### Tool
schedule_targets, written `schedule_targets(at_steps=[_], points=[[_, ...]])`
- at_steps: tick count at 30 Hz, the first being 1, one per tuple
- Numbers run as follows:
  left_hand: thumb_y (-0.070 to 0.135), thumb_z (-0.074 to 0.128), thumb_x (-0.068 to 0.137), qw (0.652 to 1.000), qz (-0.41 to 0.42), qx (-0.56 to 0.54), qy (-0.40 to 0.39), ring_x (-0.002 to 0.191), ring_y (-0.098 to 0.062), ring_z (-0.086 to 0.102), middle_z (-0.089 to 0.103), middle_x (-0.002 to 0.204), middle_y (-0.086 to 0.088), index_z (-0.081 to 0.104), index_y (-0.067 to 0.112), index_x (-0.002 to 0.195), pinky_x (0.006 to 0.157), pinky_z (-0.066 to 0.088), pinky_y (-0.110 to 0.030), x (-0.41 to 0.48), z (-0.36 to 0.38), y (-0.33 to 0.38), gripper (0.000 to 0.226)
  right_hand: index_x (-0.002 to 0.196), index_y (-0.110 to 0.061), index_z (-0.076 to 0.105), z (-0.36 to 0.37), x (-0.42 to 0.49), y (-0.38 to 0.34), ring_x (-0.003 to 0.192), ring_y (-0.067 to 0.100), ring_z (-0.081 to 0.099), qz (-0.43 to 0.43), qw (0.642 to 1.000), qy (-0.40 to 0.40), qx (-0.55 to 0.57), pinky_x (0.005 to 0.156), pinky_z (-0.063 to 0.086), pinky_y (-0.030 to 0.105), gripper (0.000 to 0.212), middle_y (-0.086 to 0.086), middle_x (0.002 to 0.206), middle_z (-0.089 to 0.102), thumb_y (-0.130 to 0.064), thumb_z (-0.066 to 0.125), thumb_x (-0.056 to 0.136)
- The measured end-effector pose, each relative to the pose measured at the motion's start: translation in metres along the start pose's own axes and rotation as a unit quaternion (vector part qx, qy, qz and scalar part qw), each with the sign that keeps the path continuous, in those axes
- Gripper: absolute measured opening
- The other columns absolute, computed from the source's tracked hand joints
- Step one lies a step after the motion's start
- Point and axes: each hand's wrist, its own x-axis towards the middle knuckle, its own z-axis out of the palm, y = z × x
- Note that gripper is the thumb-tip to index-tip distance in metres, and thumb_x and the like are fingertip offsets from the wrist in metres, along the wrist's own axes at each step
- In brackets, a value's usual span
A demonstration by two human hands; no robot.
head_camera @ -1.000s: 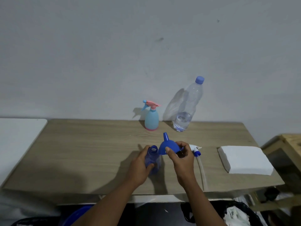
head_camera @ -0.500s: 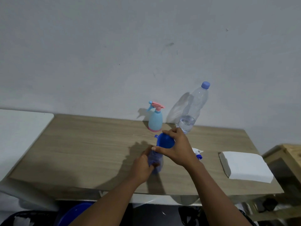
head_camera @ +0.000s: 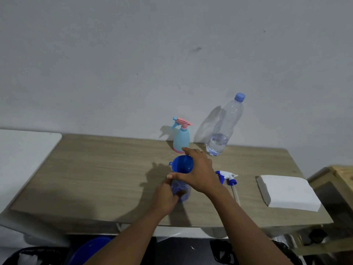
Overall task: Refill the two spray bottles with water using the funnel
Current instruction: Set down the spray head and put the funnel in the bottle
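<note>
Water is sitting low in the clear plastic bottle [head_camera: 223,129], filling only its bottom part, and its blue cap is on. It is standing at the back of the surface [head_camera: 95,169], by the wall. Just to its left the pale blue spray bottle [head_camera: 181,139] is standing upright, wearing its pink trigger head. Its body is opaque, so I cannot tell what is in it.

Nearer to me, my left hand [head_camera: 165,197] is gripping the dark blue spray bottle [head_camera: 181,190], fingers curling round its body. The blue funnel [head_camera: 182,164] is sitting upright on top of it, bowl facing up. My right hand [head_camera: 198,173] is holding the funnel's bowl between thumb and fingers. I cannot tell whether this bottle is holding any water.

A white-and-blue trigger head [head_camera: 227,176] is lying on the surface to the right, near a white folded cloth [head_camera: 290,192].
</note>
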Motion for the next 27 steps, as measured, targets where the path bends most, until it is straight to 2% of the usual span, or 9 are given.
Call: schedule_targets(at_steps=[4, 9, 12, 14, 16, 20, 22, 24, 27], points=[[0.02, 0.077, 0.081, 0.999, 0.004, -0.045, 0.001, 0.085, 0.002, 0.063, 0.063, 0.091, 0.023, 0.052, 0.038, 0.109, 0.068, 0.045, -0.01, 0.002, -0.002, -0.001, 0.042, 0.141, -0.035, 0.043, -0.005, -0.001, 0.004, 0.119, 0.005, 0.046, 0.033, 0.993, 0.031, 0.106, 0.101, 0.039, 0.029, 0.09, -0.016, 0.135, 0.051, -0.078, 0.067, 0.065], [0.041, 0.073, 0.073, 0.997, 0.03, -0.07, 0.009, 0.103, -0.002, 0.063, 0.066, 0.114, 0.019, 0.052, 0.038, 0.124, 0.089, 0.054, -0.036, 0.0, 0.003, -0.011, 0.056, 0.137, -0.028, 0.052, -0.005, -0.01, 0.026, 0.107, -0.001, 0.059, 0.098, 0.961, 0.106, 0.237, 0.087, 0.047, 0.016, 0.061, -0.012, 0.118, 0.063, -0.066, 0.052, 0.089], [0.042, 0.078, 0.071, 0.996, 0.011, -0.081, 0.047, 0.11, 0.0, 0.058, 0.058, 0.125, 0.021, 0.042, 0.034, 0.14, 0.09, 0.049, -0.029, -0.008, 0.011, -0.016, 0.078, 0.134, -0.028, 0.053, -0.002, -0.023, 0.045, 0.105, -0.005, 0.059, 0.141, 0.946, 0.118, 0.268, 0.076, 0.044, 0.005, 0.046, -0.022, 0.113, 0.06, -0.052, 0.052, 0.095], [0.036, 0.085, 0.07, 0.99, -0.018, -0.081, 0.111, 0.109, -0.006, 0.054, 0.052, 0.124, 0.013, 0.045, 0.02, 0.136, 0.086, 0.043, -0.024, -0.022, 0.019, -0.017, 0.079, 0.131, -0.027, 0.056, 0.002, -0.033, 0.064, 0.106, 0.001, 0.06, 0.17, 0.937, 0.123, 0.279, 0.075, 0.043, 0.003, 0.038, -0.02, 0.109, 0.061, -0.044, 0.055, 0.097], [0.029, 0.087, 0.071, 0.985, -0.054, -0.066, 0.152, 0.1, -0.011, 0.055, 0.05, 0.115, 0.004, 0.052, 0.013, 0.12, 0.08, 0.039, -0.017, -0.043, 0.037, -0.017, 0.063, 0.129, -0.021, 0.058, 0.005, -0.043, 0.084, 0.102, 0.004, 0.061, 0.195, 0.931, 0.129, 0.282, 0.075, 0.043, 0.002, 0.035, -0.011, 0.107, 0.064, -0.038, 0.058, 0.098], [0.047, 0.083, 0.068, 0.993, -0.104, -0.044, 0.042, 0.086, -0.008, 0.062, 0.056, 0.097, 0.011, 0.051, 0.036, 0.097, 0.081, 0.051, -0.031, -0.074, 0.089, -0.019, 0.045, 0.124, -0.019, 0.061, -0.007, -0.054, 0.125, 0.093, 0.01, 0.065, 0.229, 0.924, 0.141, 0.273, 0.071, 0.045, 0.007, 0.03, 0.0, 0.099, 0.068, -0.031, 0.063, 0.096], [0.042, 0.082, 0.072, 0.993, -0.099, -0.06, -0.022, 0.082, -0.002, 0.061, 0.056, 0.1, 0.008, 0.048, 0.04, 0.098, 0.082, 0.052, -0.025, -0.065, 0.11, -0.003, 0.042, 0.123, -0.013, 0.061, -0.024, -0.048, 0.144, 0.083, 0.005, 0.062, 0.231, 0.926, 0.14, 0.264, 0.069, 0.044, 0.007, 0.032, -0.002, 0.093, 0.067, -0.029, 0.064, 0.095], [0.031, 0.081, 0.077, 0.994, -0.067, -0.084, -0.02, 0.082, -0.003, 0.059, 0.057, 0.102, 0.0, 0.048, 0.039, 0.099, 0.078, 0.049, -0.015, -0.039, 0.121, 0.03, 0.04, 0.126, -0.009, 0.061, -0.047, -0.035, 0.161, 0.083, 0.004, 0.06, 0.224, 0.932, 0.141, 0.25, 0.07, 0.043, 0.007, 0.037, 0.001, 0.096, 0.066, -0.028, 0.065, 0.095], [0.034, 0.077, 0.081, 0.994, -0.019, -0.102, 0.042, 0.087, -0.013, 0.062, 0.06, 0.097, 0.002, 0.049, 0.034, 0.102, 0.083, 0.055, -0.031, 0.015, 0.122, 0.09, 0.036, 0.128, -0.009, 0.061, -0.086, 0.001, 0.178, 0.093, 0.015, 0.063, 0.205, 0.939, 0.142, 0.236, 0.074, 0.043, 0.005, 0.038, 0.007, 0.105, 0.067, -0.029, 0.064, 0.095]])
